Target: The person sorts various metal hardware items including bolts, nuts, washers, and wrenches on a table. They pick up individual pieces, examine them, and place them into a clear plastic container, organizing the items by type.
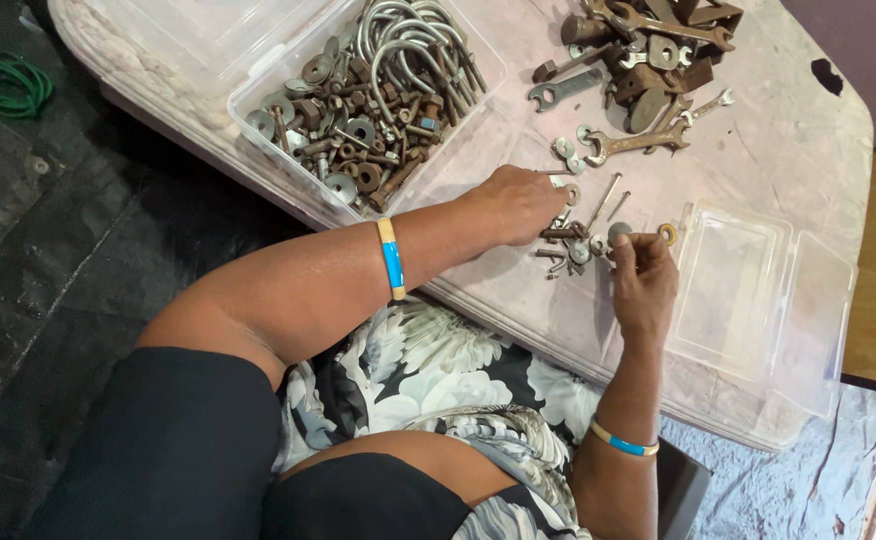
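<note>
While right hand (641, 270) pinches washer (667, 234), left hand (518, 203) on bolts (570, 240), table edge near

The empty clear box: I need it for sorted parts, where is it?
In the head view, the empty clear box sits on the table's right part, just right of the right hand, below the rusty wrench pile.

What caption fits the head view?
Left hand reaches into loose bolts on the table; right hand pinches a washer.

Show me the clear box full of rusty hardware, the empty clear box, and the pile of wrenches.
Clear box of rusty hardware (258, 88), head view, on its near-left rim.
Empty clear box (733, 290), head view, on its bare floor.
Pile of wrenches (658, 50), head view, on the pile's middle.
</note>
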